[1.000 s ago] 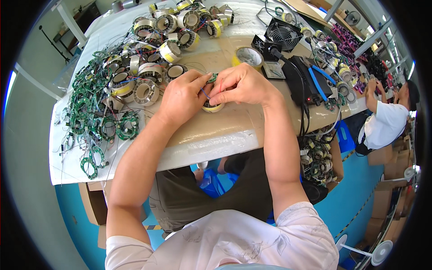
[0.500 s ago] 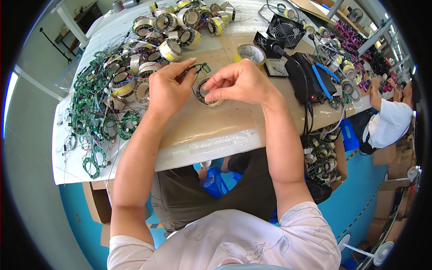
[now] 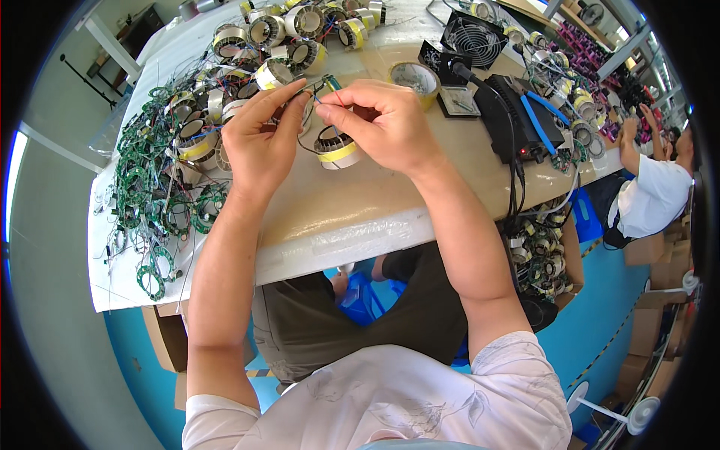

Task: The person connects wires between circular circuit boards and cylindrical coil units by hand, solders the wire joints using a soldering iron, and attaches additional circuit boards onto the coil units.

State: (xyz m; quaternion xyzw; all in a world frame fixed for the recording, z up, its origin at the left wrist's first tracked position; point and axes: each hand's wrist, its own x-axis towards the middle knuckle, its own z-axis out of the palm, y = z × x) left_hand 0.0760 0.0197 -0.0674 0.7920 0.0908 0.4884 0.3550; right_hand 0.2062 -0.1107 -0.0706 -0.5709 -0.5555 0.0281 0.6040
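Left hand: the left hand (image 3: 259,142) was at about 10 o'clock of the table's middle, fingertips pinched together on thin wire leads just above the coil.
Right hand: the right hand (image 3: 382,124) sat at about 12 o'clock, thumb and forefinger closed on the same wire leads (image 3: 324,96), touching the left fingertips.
Coil: the round wound coil with a yellow tape band (image 3: 335,146) lay on the table under and between both hands, its leads drawn upward.
Change: a second before, both hands had pressed low on the coil; half a second before, the left hand had lifted away; now both had risen and met above it.
Meaning: the work appeared to have passed from seating the coil to handling its leads.
Table: the pale table top (image 3: 337,217) carried a heap of green ring boards (image 3: 161,217) at 9 o'clock and more coils (image 3: 285,34) at 11 o'clock.
Other things: a tape roll (image 3: 415,77) and a black box with blue cutters (image 3: 525,116) lay at 1 to 2 o'clock.
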